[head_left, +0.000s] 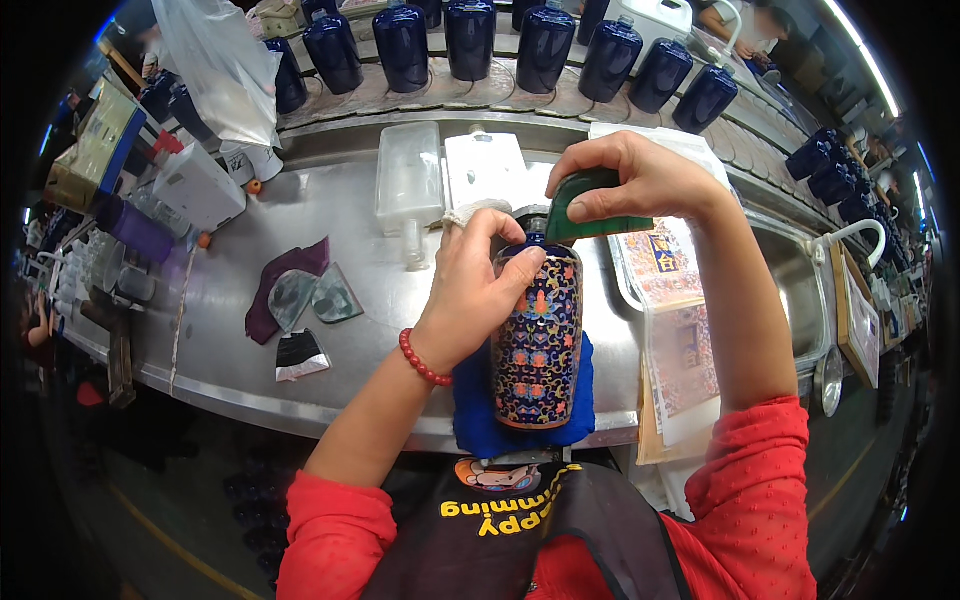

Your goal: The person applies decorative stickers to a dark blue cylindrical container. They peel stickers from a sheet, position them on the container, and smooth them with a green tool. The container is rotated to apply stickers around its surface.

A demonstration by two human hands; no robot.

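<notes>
A dark blue bottle (540, 345) covered in a colourful floral pattern stands on a folded blue cloth (472, 415) at the counter's front edge. My left hand (472, 285) is closed around the bottle's neck and shoulder, thumb on the near side. In my right hand (640, 180) is a flat dark green scraper (590, 222) with a rounded top, pinched between thumb and fingers. The scraper's edge is close beside the bottle's neck; whether it touches cannot be made out. A red bead bracelet (424, 358) circles my left wrist.
Plain dark blue bottles (470, 40) line a curved conveyor (500, 95) at the back. A clear rectangular container (408, 180) sits behind my left hand. Patterned printed sheets (685, 350) lie right, near a sink (800, 300). Scraper pieces (338, 295) and a purple cloth (275, 290) lie left.
</notes>
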